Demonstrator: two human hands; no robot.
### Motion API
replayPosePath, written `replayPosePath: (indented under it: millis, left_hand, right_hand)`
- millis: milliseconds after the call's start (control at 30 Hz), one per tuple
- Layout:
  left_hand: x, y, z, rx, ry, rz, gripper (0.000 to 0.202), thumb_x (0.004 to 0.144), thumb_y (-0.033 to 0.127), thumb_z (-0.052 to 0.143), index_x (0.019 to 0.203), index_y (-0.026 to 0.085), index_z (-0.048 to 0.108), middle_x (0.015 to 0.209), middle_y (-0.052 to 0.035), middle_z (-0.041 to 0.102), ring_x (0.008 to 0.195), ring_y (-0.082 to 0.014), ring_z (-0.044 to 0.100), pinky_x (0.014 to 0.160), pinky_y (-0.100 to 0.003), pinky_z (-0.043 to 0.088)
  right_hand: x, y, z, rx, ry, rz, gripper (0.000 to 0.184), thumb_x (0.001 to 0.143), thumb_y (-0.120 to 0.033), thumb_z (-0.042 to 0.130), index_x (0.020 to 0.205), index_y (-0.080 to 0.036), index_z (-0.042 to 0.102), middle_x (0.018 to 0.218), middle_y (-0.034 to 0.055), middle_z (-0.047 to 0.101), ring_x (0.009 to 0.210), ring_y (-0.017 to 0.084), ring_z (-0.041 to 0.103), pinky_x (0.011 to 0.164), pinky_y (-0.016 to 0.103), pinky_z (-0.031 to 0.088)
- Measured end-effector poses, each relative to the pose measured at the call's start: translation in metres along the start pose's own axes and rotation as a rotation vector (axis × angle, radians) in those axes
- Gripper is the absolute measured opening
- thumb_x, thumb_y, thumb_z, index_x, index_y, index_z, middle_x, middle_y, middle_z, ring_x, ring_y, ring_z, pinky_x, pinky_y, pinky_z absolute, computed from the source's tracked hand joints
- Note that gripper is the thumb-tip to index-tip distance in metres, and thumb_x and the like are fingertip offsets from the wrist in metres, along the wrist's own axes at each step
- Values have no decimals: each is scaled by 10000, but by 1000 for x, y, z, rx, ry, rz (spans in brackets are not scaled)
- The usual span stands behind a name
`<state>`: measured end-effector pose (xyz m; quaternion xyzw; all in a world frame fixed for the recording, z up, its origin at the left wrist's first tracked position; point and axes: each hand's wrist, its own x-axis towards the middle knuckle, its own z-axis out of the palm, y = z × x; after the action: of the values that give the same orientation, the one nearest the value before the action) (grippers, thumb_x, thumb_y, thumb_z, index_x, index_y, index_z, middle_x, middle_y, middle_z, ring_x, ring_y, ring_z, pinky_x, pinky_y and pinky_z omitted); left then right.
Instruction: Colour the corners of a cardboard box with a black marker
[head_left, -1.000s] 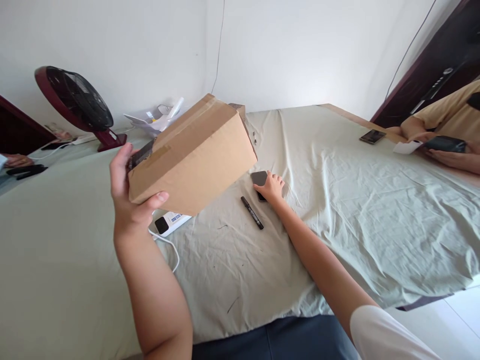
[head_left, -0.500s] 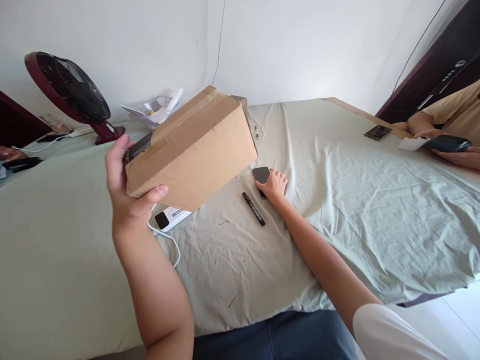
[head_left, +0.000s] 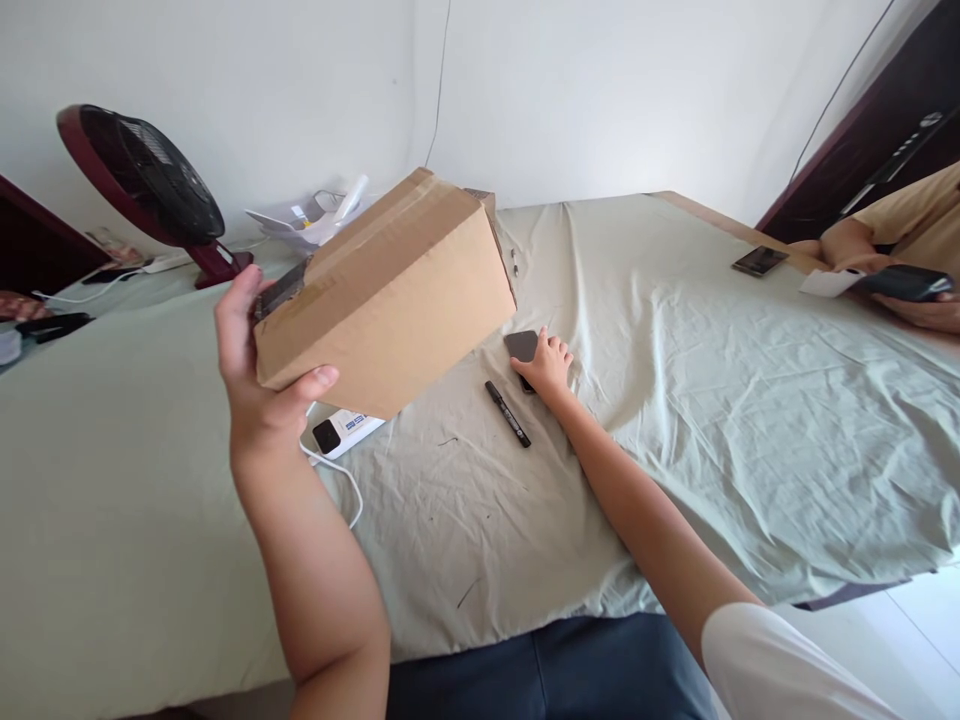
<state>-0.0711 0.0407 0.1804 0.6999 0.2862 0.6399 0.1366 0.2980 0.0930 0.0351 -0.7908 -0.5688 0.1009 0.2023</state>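
Observation:
My left hand (head_left: 262, 390) grips the near left end of a brown cardboard box (head_left: 405, 300), thumb on its side and fingers behind the end. The box is tilted and held up above the cloth, with tape along its top and a dark patch at the gripped end. My right hand (head_left: 549, 368) lies over a dark smartphone (head_left: 523, 345) on the cloth, thumb at one edge and fingers across the other; part of the phone is hidden beneath it. A black marker pen (head_left: 508, 414) lies just left of that hand.
A white power strip (head_left: 349, 432) with a cable sits partly under the box. Behind are a fan (head_left: 150, 180) and a white basket (head_left: 304, 228). At right, another person's hands hold a dark device (head_left: 904, 283) near a second phone (head_left: 760, 261). Wrinkled green cloth (head_left: 697, 400) covers the table.
The view has shifted very slightly. My left hand still holds the box and my right hand stays on the smartphone, its index finger a little more raised.

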Motion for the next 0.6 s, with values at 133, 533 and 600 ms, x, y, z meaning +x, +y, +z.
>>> replayPosePath:
  millis: [133,533,600]
  left_hand:
    - [-1,3,1,-40,-22,8,1147,543,576,962,1576,318,537,1473,-97,566,1385,-365,531,1226,-574,398]
    - [0,-3,-8,-82,61,25,1144,496,659,927,1550,377,582,1476,-62,619,1408,-368,546,1244,-586,405]
    - [0,-1,-3,-113,10,11,1145,502,669,922,1559,412,565,1504,-42,611,1456,-367,523,1259,-574,403]
  right_hand:
    - [-2,-2,1,3,20,2,992,906,-489,701,1698,-89,257,1480,248,517,1365,405,446,1143,479,299]
    - [6,7,-104,793,353,-219,528,1003,-430,450,1454,-170,532,1470,189,618,1343,281,610,1136,443,496]
    - [-5,-1,-127,953,122,-474,650,962,-605,585,1497,-241,524,1464,148,649,1346,296,630,1145,473,521]
